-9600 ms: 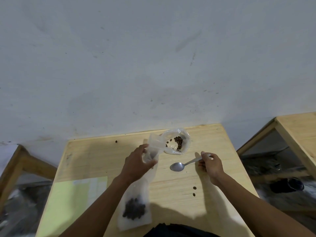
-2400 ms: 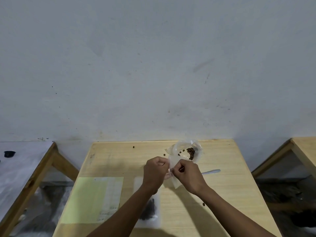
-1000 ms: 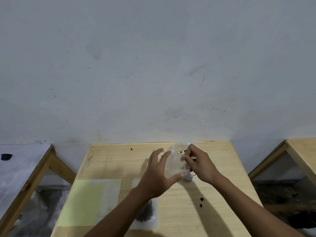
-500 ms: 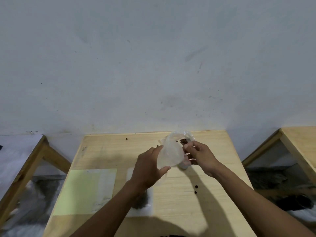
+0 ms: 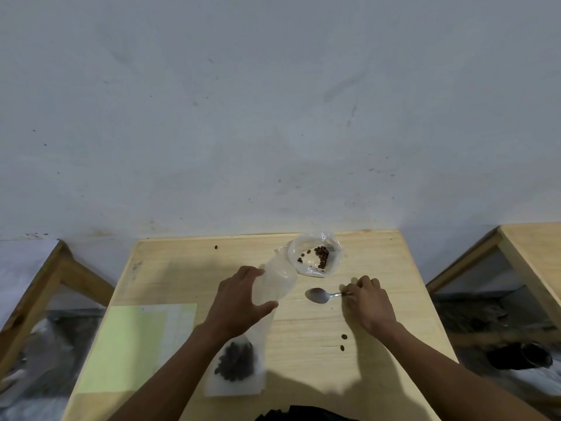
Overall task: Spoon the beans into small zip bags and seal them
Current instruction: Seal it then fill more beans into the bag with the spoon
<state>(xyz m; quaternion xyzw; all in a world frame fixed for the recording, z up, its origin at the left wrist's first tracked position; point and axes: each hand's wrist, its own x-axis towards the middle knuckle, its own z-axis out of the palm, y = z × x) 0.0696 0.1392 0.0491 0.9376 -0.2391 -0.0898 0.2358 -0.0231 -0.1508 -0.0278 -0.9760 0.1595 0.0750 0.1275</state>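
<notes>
From the head camera we look down on a light wooden table [image 5: 170,268] set against a pale, scuffed wall [image 5: 273,101]. Our left hand [image 5: 239,300] grips an empty clear zip bag [image 5: 277,282], thumb on the near side and fingers curled round the far side, so the bag stands up off the table with its upper end leaning toward the bean supply. That supply is an open clear plastic bag [image 5: 331,262] near the table's far edge, with a small heap of dark beans [image 5: 321,256] lying inside it. Our right hand [image 5: 368,302] rests on the table to the right, its fingertips pinching the handle of a metal spoon [image 5: 318,295]; the spoon's bowl points left, lies just beside the held bag, and looks empty. Below our left forearm a filled zip bag [image 5: 236,367] lies flat on the table with a dark cluster of beans in its lower part; we cannot tell whether its strip is pressed closed. A pale green sheet of paper [image 5: 133,344] lies flat to the left of it. Two loose beans [image 5: 344,336] sit on the wood near our right wrist, and one more stray bean [image 5: 216,247] lies near the far edge. Wooden tables flank ours, one at the left [image 5: 45,284] and one at the right [image 5: 528,247].
</notes>
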